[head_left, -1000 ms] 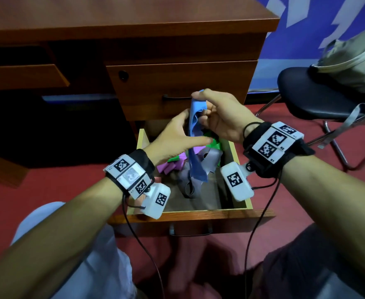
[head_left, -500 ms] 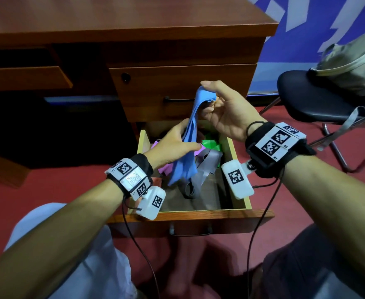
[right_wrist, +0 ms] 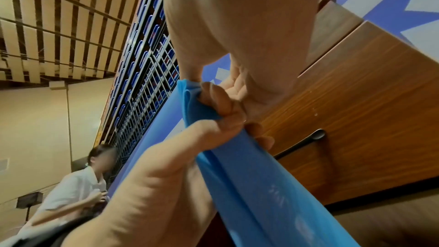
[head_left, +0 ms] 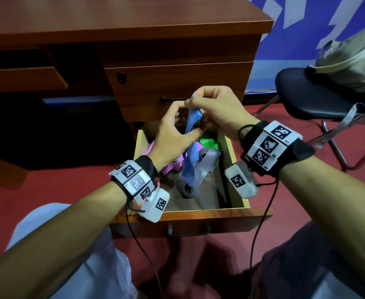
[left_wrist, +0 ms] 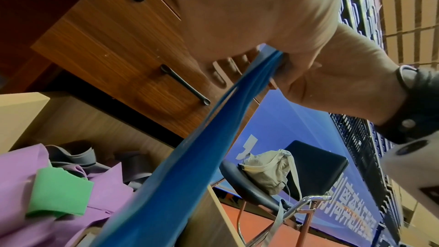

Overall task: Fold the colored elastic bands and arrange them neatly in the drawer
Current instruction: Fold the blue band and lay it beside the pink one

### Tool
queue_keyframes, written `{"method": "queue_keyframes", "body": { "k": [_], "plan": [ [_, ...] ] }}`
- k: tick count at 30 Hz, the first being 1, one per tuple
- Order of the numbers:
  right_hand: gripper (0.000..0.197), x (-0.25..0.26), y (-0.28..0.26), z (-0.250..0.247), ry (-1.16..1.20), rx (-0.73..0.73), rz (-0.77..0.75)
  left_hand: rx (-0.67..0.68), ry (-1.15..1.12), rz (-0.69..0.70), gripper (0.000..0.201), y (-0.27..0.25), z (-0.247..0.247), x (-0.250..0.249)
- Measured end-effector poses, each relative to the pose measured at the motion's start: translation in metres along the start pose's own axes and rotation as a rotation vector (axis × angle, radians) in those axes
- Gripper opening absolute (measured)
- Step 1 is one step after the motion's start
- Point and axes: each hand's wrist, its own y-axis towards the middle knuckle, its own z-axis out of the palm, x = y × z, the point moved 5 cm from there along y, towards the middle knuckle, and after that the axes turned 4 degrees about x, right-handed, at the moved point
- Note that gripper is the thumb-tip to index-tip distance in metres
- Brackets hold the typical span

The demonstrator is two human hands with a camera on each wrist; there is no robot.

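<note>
Only illegible Chinese characters on the blue banner [left_wrist: 351,211].

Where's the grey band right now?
In the head view, the grey band lies loose mid-drawer, behind the hanging blue band, right of the purple ones.

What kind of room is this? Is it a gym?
Probably a sports hall or arena. Rows of blue seats climb one wall under a high slatted ceiling, and a wooden desk stands on red flooring.
</note>
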Motion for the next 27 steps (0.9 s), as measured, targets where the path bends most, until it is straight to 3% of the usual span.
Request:
{"method": "queue_keyframes", "body": {
  "k": [9, 14, 17, 21, 27],
  "plan": [
    [0.018, 0.001, -0.004, 0.003, -0.073, -0.012, 0.038, 0.106, -0.019, -0.108, 0.045, 0.0, 0.006, 0.01],
    [0.013, 0.002, -0.002, 0.003, -0.372, -0.051, -0.078, 0.118, -0.109, -0.167, 0.026, -0.002, 0.01, 0.017],
    [0.015, 0.0, -0.003, 0.007, -0.205, -0.029, -0.056, 0.113, -0.118, -0.176, 0.018, -0.002, 0.011, 0.015],
    [0.023, 0.003, -0.005, 0.011, 0.048, 0.02, -0.015, 0.131, -0.175, -0.188, 0.029, -0.001, 0.013, 0.015],
    [0.007, 0.013, -0.008, 0.009, 0.426, 0.03, 0.039, 0.141, -0.183, -0.16, 0.034, -0.006, 0.014, 0.017]
  ]
}}
